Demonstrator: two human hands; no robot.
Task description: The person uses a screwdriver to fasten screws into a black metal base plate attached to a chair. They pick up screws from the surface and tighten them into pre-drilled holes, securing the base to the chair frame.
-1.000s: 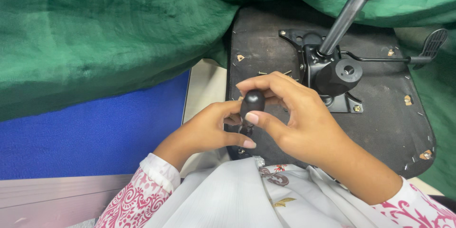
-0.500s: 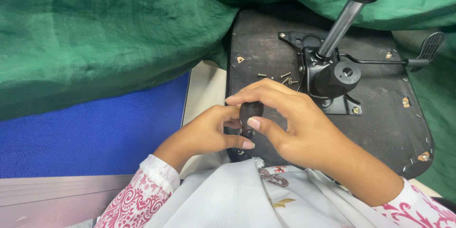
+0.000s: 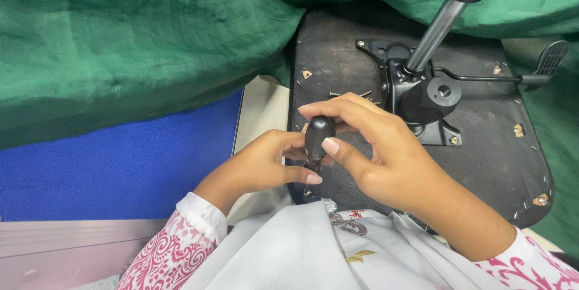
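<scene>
The black screwdriver handle (image 3: pixel 319 135) stands nearly upright between my two hands, at the near left edge of the upturned chair seat base (image 3: pixel 494 163). My right hand (image 3: pixel 380 154) is curled over it from the right: the fingers arch across the top of the handle and the thumb (image 3: pixel 338 151) presses against its right side, so the hand is closed around the handle. My left hand (image 3: pixel 265 166) comes in from the left, lower down, with its fingers bent toward the bottom of the handle and the thumb tip (image 3: pixel 312 178) just under it. From here I think it is pinching the shaft or whatever small piece sits at the tip, but the fingers hide that spot and I cannot tell for sure.

Just beyond my right hand, a few loose screws (image 3: pixel 350 94) lie on the dark underside of the seat. Further right sits the black metal tilt mechanism (image 3: pixel 422 100), bolted to the seat, with a grey gas-lift column (image 3: pixel 435 31) rising out of it toward the top of the view and a thin lever with a paddle end (image 3: pixel 546 60) reaching out to the right. A green cloth (image 3: pixel 139 42) is draped over everything behind the seat. A blue panel (image 3: pixel 120 163) lies to the left of my hands, and white fabric (image 3: pixel 289 248) with red-patterned sleeves fills the bottom edge.
</scene>
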